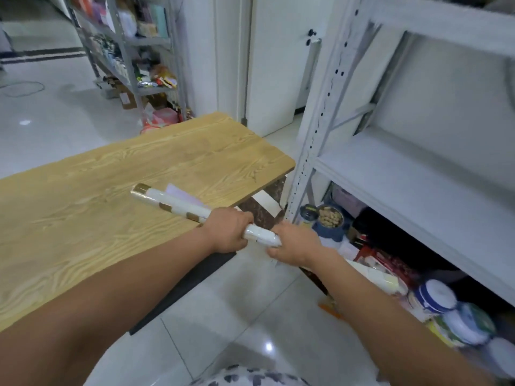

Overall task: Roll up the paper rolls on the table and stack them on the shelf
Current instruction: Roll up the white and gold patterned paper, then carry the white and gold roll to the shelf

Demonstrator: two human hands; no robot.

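Both hands grip one rolled paper roll (178, 204): the right hand (294, 245) curled round its near end, the left hand (230, 231) wrapped just beyond. The roll's far end reaches over the wooden worktop (97, 196). Right, farther off, stands the white shelf (418, 174).

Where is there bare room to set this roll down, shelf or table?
The middle shelf board, right of the perforated upright, is bare. The wooden table is bare left of and beyond the paper roll that the left hand and right hand grip. Crowded: the level under that board, packed with jars and containers.
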